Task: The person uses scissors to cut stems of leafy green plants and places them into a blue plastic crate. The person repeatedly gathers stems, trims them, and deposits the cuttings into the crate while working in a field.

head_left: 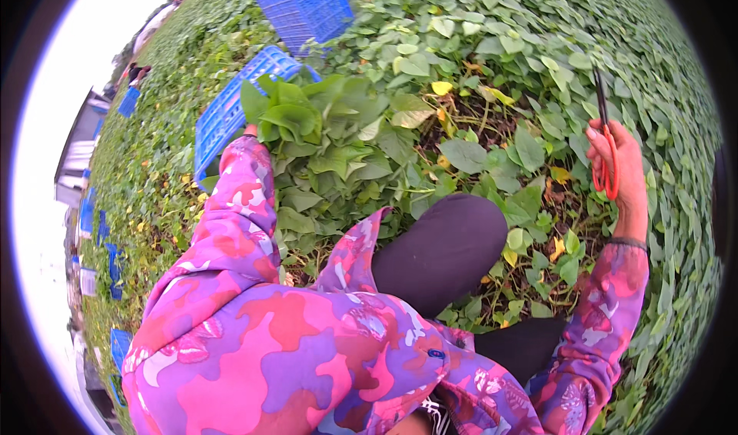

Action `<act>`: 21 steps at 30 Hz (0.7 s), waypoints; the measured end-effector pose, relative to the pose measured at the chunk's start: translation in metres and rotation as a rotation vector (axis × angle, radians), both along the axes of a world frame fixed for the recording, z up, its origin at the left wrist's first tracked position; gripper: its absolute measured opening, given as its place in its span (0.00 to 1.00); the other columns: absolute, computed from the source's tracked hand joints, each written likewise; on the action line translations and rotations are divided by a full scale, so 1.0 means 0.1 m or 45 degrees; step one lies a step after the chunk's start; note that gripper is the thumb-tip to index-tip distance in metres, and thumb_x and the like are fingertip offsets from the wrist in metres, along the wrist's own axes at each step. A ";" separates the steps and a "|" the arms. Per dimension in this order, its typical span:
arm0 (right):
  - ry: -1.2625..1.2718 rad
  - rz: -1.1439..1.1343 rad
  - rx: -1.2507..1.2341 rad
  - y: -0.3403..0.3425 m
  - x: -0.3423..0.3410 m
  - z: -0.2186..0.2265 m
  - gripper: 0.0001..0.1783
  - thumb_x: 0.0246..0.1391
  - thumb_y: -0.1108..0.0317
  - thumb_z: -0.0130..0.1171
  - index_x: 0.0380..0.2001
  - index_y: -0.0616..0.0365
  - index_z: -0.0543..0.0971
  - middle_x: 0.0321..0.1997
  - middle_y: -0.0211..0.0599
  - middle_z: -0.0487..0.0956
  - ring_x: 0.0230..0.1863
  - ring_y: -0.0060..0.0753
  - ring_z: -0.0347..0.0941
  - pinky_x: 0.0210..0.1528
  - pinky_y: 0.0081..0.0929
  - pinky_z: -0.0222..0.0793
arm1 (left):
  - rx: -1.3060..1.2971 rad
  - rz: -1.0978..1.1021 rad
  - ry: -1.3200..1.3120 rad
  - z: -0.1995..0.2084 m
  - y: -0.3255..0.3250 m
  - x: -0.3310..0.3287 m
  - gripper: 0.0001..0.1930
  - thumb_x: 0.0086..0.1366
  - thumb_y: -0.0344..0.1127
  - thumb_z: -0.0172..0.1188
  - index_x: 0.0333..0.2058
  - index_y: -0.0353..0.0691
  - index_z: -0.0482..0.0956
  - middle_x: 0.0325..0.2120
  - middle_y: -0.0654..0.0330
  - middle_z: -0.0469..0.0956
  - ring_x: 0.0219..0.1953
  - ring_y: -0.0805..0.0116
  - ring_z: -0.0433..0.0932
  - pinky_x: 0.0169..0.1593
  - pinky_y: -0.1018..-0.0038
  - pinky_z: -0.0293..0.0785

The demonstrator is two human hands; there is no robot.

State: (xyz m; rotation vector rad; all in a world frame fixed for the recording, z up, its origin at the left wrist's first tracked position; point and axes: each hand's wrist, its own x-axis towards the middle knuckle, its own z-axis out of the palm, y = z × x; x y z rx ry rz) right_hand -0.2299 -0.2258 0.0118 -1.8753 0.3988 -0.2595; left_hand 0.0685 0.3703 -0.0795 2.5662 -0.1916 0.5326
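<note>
Red-handled scissors (613, 154) are held in the right hand (630, 160), blades directed away from the person, at the right of the view over green vines (680, 220). Left hand (251, 130): mostly concealed by a bunch of broad green leaves (292, 118); its grip cannot be determined. The bunch overlaps a tilted blue crate (219, 120). Beyond it: a second blue crate (304, 10).
</note>
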 end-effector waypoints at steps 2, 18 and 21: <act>0.052 -0.024 -0.053 -0.02 -0.01 0.00 0.24 0.52 0.56 0.67 0.45 0.62 0.76 0.22 0.28 0.75 0.18 0.13 0.68 0.19 0.13 0.63 | 0.184 -0.151 -0.065 -0.32 -0.30 -0.20 0.19 0.67 0.43 0.52 0.50 0.35 0.75 0.41 0.48 0.80 0.45 0.56 0.79 0.48 0.64 0.72; 0.268 -0.395 -0.251 -0.98 -0.90 -0.50 0.27 0.49 0.47 0.68 0.40 0.60 0.78 0.20 0.26 0.73 0.17 0.14 0.66 0.18 0.16 0.62 | 0.481 -0.136 0.146 -0.20 0.02 0.17 0.22 0.69 0.46 0.48 0.51 0.35 0.75 0.43 0.46 0.80 0.46 0.52 0.79 0.48 0.62 0.72; 0.588 -0.225 -0.399 -1.03 -0.85 -0.82 0.26 0.47 0.52 0.70 0.40 0.63 0.78 0.18 0.29 0.74 0.16 0.18 0.68 0.15 0.20 0.61 | 0.561 -0.178 0.025 0.14 -0.09 -0.25 0.22 0.70 0.47 0.47 0.51 0.35 0.75 0.43 0.45 0.80 0.47 0.51 0.79 0.48 0.62 0.72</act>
